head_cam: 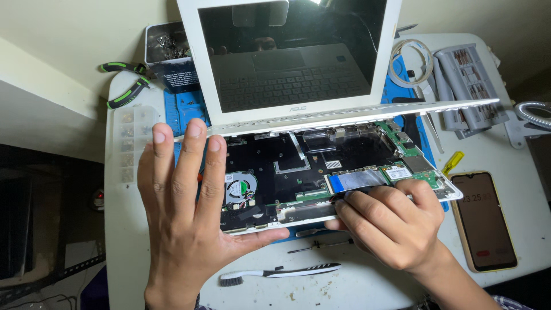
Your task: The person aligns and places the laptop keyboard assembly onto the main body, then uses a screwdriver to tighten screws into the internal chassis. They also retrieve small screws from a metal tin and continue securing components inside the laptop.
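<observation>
A white laptop [206, 74] stands opened up on the bench, its keyboard cover lifted so the base [298, 166] shows its fan [240, 188], green circuit board [410, 169] and a flat ribbon cable [359, 179]. My left hand [186, 212] lies flat over the base's left end, fingers spread, thumb hooked under the front edge. My right hand [390, 221] grips the base's front edge near the ribbon cable, fingertips on top of it.
A phone [485, 221] lies at the right, a yellow-handled tool [452, 162] beside it. A brush [281, 272] and a small screwdriver [318, 247] lie in front. Green-handled pliers [126, 95], a tin of screws [166, 49], a bit set [470, 86] and tape roll [412, 62] sit behind.
</observation>
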